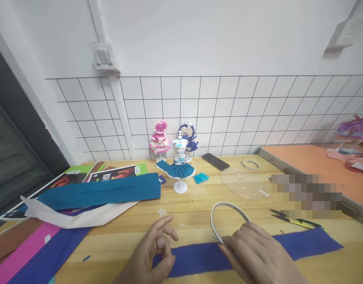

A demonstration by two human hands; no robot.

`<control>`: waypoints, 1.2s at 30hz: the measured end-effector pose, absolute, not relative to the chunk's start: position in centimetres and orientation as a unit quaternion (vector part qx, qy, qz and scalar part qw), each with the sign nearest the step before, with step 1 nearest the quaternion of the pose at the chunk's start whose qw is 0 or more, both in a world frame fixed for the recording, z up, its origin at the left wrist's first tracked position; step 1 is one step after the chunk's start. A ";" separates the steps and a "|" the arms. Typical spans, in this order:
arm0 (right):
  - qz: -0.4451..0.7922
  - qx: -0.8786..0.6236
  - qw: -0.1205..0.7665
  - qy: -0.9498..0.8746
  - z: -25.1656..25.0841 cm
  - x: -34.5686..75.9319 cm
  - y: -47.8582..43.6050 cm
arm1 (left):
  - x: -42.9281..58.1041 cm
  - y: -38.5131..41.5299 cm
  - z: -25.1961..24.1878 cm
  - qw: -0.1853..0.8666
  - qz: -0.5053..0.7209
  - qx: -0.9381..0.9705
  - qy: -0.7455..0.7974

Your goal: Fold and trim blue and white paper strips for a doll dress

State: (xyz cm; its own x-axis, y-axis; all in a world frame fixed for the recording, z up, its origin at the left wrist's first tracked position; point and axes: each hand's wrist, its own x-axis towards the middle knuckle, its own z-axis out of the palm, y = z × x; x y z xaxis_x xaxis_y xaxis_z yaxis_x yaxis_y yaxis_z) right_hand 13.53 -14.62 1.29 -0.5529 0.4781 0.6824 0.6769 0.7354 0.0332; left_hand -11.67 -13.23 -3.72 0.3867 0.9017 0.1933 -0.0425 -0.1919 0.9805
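- My right hand pinches a slim white ring at its near edge, thumb below and fingers bunched together above; the hoop tips up away from my grip, over the wooden table.
- My left hand is turned partly inward, its fingers curled at uneven heights and the thumb bent close to them – whether they pinch anything thin, I cannot tell.
- Under both my hands runs a long, flat strip of dark blue crepe-like material; my left hand covers its left end, my right hides part of its length. Whether either hand presses on it, I cannot tell.
- Just beyond my left fingers lies a small white flower-shaped cutout.
- Near the right part of the strip rest cutters with yellow and black handles.
- Farther off, a small white dress form in a teal skirt stands upright – a pink-and-white decorated form and a dark blue one behind it.
- A clear round disc lies flat beyond the ring, with a dark phone nearby.
- To my left, a broad teal strip overlaps printed sheets.
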 end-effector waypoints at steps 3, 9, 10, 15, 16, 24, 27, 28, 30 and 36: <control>-0.160 -0.330 0.319 -0.874 0.9 12.9 -14.8 | -11.9 -13.4 -3.3 0.533 0.406 0.639 0.378; -0.171 -0.322 0.283 -0.887 0.8 12.4 -15.3 | -12.5 -12.7 -2.8 0.394 0.371 0.698 0.468; -0.177 -0.317 0.277 -0.889 1.0 12.4 -15.3 | -12.7 -12.5 -2.7 0.340 0.372 0.730 0.462; -0.196 -0.300 0.268 -0.894 1.6 12.6 -15.2 | -13.3 -12.3 -1.7 0.031 0.394 0.848 0.353; -0.195 -0.300 0.272 -0.893 1.6 12.7 -15.2 | -13.4 -12.4 -1.6 -0.009 0.395 0.856 0.332; -0.146 -0.338 0.309 -0.877 -0.2 13.6 -14.6 | -14.4 -13.1 -2.0 -0.121 0.379 0.886 0.238; -0.141 -0.348 0.313 -0.873 -0.7 13.8 -14.6 | -14.5 -13.3 -1.8 -0.115 0.369 0.892 0.233; -0.143 -0.348 0.313 -0.872 -0.7 13.8 -14.6 | -14.4 -13.3 -1.8 -0.116 0.368 0.892 0.235; -0.146 -0.348 0.312 -0.872 -0.5 13.7 -14.6 | -14.2 -13.2 -1.7 -0.124 0.371 0.888 0.243; -0.143 -0.347 0.312 -0.873 -0.6 13.4 -14.2 | -13.7 -12.5 -2.4 -0.143 0.376 0.876 0.266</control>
